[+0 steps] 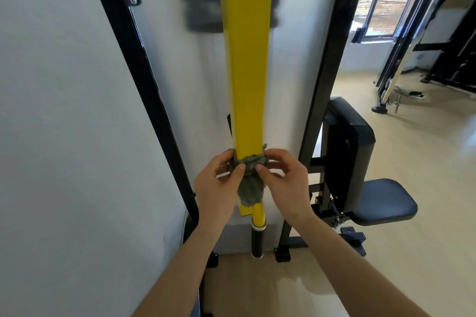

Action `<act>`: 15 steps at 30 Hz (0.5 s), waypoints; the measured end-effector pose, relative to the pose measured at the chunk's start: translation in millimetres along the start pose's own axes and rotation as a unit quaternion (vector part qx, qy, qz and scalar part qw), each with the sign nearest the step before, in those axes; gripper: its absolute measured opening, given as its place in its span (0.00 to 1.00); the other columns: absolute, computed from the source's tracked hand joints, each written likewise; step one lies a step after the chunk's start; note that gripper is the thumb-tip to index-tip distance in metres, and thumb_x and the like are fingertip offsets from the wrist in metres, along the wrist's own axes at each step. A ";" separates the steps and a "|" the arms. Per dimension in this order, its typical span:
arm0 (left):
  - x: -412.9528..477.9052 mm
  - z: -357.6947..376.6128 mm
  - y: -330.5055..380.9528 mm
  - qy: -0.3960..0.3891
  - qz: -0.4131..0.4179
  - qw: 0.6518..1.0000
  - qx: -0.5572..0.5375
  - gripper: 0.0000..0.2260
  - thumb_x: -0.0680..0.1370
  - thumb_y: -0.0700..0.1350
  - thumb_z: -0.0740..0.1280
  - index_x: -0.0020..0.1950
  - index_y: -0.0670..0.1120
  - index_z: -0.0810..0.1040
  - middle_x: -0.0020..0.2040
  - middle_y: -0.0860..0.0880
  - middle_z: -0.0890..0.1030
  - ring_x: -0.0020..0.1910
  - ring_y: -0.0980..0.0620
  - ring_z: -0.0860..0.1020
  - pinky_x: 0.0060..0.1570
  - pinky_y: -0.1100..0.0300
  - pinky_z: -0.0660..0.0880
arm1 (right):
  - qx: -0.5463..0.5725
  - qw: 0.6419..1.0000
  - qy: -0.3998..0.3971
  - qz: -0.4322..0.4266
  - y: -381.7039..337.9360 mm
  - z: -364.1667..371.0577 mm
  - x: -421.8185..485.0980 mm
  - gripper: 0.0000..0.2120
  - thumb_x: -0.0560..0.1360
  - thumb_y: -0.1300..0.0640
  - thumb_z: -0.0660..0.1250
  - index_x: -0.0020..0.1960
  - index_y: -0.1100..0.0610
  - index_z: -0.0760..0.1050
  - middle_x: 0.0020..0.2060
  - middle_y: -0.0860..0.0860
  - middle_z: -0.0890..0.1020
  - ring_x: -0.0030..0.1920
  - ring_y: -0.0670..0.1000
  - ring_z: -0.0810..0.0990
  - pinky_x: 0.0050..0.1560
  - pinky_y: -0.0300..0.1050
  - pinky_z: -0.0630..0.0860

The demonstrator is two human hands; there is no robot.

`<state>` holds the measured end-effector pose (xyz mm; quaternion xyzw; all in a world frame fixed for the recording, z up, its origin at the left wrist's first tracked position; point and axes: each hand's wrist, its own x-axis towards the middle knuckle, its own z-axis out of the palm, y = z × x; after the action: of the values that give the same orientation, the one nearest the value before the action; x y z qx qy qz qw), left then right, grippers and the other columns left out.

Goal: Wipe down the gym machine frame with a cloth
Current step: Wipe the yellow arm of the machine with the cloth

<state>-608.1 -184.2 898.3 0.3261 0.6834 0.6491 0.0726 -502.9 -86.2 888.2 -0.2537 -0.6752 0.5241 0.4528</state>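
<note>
**Left hand (219, 183) and right hand (286, 183) clamped on cloth (251, 183) at the yellow bar (247, 59)**

1. Hands. The left hand holds the cloth from the 9 o'clock side of the bar. Its thumb presses on the front of the cloth, and its fingers curl round toward the back. The right hand mirrors this grip from the 3 o'clock side, thumb on the front and fingers curled. Both thumbs lie close together on the front face, and both hands are closed on the fabric.

2. Cloth. The grey-green cloth sits at 6 o'clock from the frame centre, wrapped round the lower part of the bar. The wrapped band runs across the bar from 9 to 3 o'clock. A bunched tail hangs from the band toward 6 o'clock and covers the bar's front face almost to its lower end.

3. Bar. The flat yellow bar has its long axis running from 12 to 6 o'clock. A yellow round tube (258, 216) emerges beside its lower end, followed by a black grip (257, 243) pointing at the floor (412, 162).

4. Surroundings. A white panel (185, 85) stands behind the bar, bounded by the left black upright (144, 85) and the right black upright (324, 85). A black back pad (347, 141) and seat (383, 201) stand at 4 o'clock. A window (386, 2) is at 2 o'clock, and a white wall (64, 110) fills the 9 o'clock side.
</note>
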 end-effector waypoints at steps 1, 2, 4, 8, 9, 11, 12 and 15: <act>3.2 -0.4 2.5 -0.003 0.001 1.000 0.007 0.14 0.76 0.41 0.74 0.61 0.48 0.81 0.51 0.56 0.83 0.49 0.65 0.81 0.46 0.74 0.76 | -0.002 1.000 0.000 -0.002 -2.1 0.0 3.3 0.11 0.75 0.64 0.74 0.54 0.52 0.80 0.46 0.42 0.84 0.49 0.46 0.83 0.47 0.38 0.82; 5.9 -1.0 5.0 -0.005 0.000 1.000 0.007 0.14 0.76 0.41 0.75 0.62 0.47 0.81 0.53 0.55 0.83 0.50 0.64 0.81 0.47 0.73 0.77 | -0.002 1.000 -0.001 -0.005 -4.2 -0.4 5.9 0.11 0.74 0.64 0.74 0.54 0.52 0.80 0.46 0.42 0.84 0.49 0.46 0.83 0.47 0.38 0.82; 10.1 -2.3 9.2 -0.005 0.004 1.000 -0.006 0.16 0.75 0.40 0.75 0.62 0.47 0.81 0.54 0.54 0.84 0.51 0.61 0.82 0.48 0.71 0.78 | -0.002 1.000 -0.004 -0.017 -8.3 -1.1 9.6 0.12 0.74 0.64 0.74 0.54 0.52 0.80 0.45 0.42 0.84 0.48 0.46 0.83 0.46 0.38 0.82; 17.3 -3.3 23.3 0.001 0.024 0.999 -0.026 0.17 0.74 0.38 0.76 0.62 0.48 0.81 0.55 0.55 0.84 0.52 0.63 0.82 0.47 0.72 0.77 | 0.005 0.999 -0.003 -0.040 -22.2 -1.6 20.0 0.13 0.74 0.65 0.74 0.51 0.48 0.80 0.44 0.42 0.84 0.47 0.47 0.84 0.44 0.37 0.81; 19.5 -3.9 28.2 0.005 0.027 0.999 -0.035 0.18 0.74 0.37 0.76 0.62 0.49 0.81 0.55 0.55 0.84 0.52 0.62 0.82 0.47 0.72 0.77 | 0.010 0.999 -0.002 -0.043 -27.0 -1.5 23.5 0.14 0.74 0.65 0.74 0.51 0.47 0.80 0.43 0.41 0.84 0.47 0.46 0.84 0.44 0.36 0.80; 24.7 -5.5 39.2 0.005 0.038 0.998 -0.051 0.18 0.74 0.36 0.76 0.62 0.49 0.82 0.57 0.55 0.84 0.54 0.58 0.83 0.49 0.70 0.78 | 0.021 0.999 0.002 -0.049 -36.2 -1.1 31.2 0.13 0.74 0.65 0.74 0.51 0.49 0.80 0.43 0.42 0.84 0.47 0.46 0.83 0.44 0.37 0.80; 27.3 -6.5 44.9 0.003 0.045 0.997 -0.057 0.18 0.74 0.36 0.75 0.61 0.50 0.82 0.57 0.55 0.84 0.55 0.57 0.83 0.50 0.69 0.78 | 0.024 0.998 0.004 -0.054 -40.9 -1.0 34.6 0.13 0.74 0.65 0.74 0.51 0.49 0.80 0.43 0.42 0.84 0.47 0.46 0.83 0.44 0.37 0.81; 34.9 -11.4 60.7 -0.001 0.073 0.995 -0.070 0.19 0.74 0.35 0.76 0.61 0.52 0.81 0.58 0.58 0.83 0.55 0.58 0.83 0.50 0.70 0.78 | 0.030 0.996 0.008 -0.079 -55.4 0.0 43.1 0.13 0.74 0.65 0.74 0.51 0.48 0.81 0.43 0.43 0.84 0.47 0.46 0.83 0.45 0.37 0.81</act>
<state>-619.8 -178.3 968.0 0.3700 0.6107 0.6984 0.0486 -515.4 -68.8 955.1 -0.1898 -0.6736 0.5046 0.5055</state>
